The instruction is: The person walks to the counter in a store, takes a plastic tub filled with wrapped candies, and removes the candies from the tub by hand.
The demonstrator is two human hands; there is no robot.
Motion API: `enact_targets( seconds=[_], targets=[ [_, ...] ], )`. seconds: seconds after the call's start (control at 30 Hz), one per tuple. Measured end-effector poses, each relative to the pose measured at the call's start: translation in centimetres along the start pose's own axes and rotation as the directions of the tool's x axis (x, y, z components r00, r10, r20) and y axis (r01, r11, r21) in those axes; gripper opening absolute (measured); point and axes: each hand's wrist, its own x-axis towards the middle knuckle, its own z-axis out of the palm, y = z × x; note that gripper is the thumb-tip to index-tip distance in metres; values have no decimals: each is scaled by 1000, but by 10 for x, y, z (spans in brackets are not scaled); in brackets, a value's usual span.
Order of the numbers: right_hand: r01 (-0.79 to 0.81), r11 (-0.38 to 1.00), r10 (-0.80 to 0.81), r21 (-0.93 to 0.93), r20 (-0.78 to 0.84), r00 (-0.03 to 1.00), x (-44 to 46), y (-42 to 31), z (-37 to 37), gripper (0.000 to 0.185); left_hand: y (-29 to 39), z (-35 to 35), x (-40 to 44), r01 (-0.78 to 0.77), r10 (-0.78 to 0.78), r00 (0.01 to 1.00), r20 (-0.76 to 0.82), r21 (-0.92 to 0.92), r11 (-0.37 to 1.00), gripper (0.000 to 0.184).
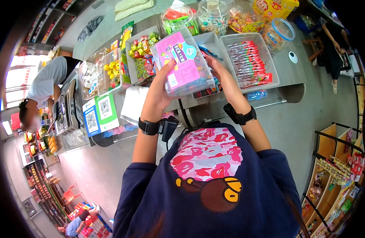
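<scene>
A clear plastic box [190, 81] with a pink label is held up over the counter, tilted, between my two hands. My left hand [163, 85] grips its left side, with the thumb lying on the pink label. Against the right side of the same box presses my right hand [222, 73], its fingers partly hidden behind it. Some colourful contents show through the lower part of the box, too blurred to name. Just right of my right hand is a clear bin [266, 83] of red-wrapped sticks. Left of the box stands a grey bin [129, 45] of small wrapped sweets.
Round clear jars [212, 20] line the counter's far side, near a yellow snack bag [275, 8]. Payment code cards [101, 114] stand at the left by a scale [67, 107]. One person [51, 83] is at the left; another [333, 47] sits at the right.
</scene>
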Motion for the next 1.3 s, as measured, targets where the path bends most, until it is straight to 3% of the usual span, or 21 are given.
enact_targets(
  seconds=[0.03, 0.2, 0.3, 0.37, 0.57, 0.7, 0.8, 0.9, 0.97, 1.07, 1.17, 1.3],
  targets=[
    [-36, 991, 34, 127, 14, 999, 2, 1, 1, 58, 1, 0, 0, 7, -7, 1000, -12, 32, 999, 50],
    [-62, 990, 60, 128, 15, 998, 2, 2, -1, 56, 3, 3, 3, -13, 14, 1000, -22, 71, 997, 50],
    [-63, 995, 66, 74, -39, 997, -9, -20, 12, 55, 10, 1, 4, 59, -63, 997, 33, 119, 991, 56],
    [-73, 997, 76, 38, -71, 995, -13, -28, 16, 54, 14, 2, 5, 84, -104, 988, 110, 174, 981, 89],
    [-100, 993, 105, 67, -70, 992, -8, -11, -2, 51, 11, 14, 6, 35, -44, 999, 20, 330, 943, 112],
    [-81, 986, 87, 147, -39, 995, -9, -12, -5, 49, 7, 23, 6, 11, 10, 999, -52, 388, 922, 115],
    [-31, 985, 39, 168, -44, 998, -12, -21, -3, 51, 5, 23, 10, 16, 4, 999, -51, 398, 917, 101],
    [-56, 984, 72, 171, -88, 993, -12, -27, -4, 52, 6, 28, 13, 24, 24, 994, -105, 430, 902, 117],
    [-33, 979, 49, 203, -74, 996, -9, -27, -8, 52, 3, 24, 23, -134, 170, 985, -26, 504, 853, 119],
    [-40, 968, 59, 248, -70, 996, -11, -31, -10, 52, 2, 24, 27, -55, 135, 986, -102, 561, 826, 121],
    [-94, 939, 142, 330, -126, 982, -14, -39, -6, 53, 0, 26, 32, -145, 198, 980, -31, 573, 806, 121],
    [-52, 899, 132, 435, -156, 979, -16, -43, -5, 44, 5, 39, 23, -84, 217, 970, -112, 680, 729, 120]
  ],
)
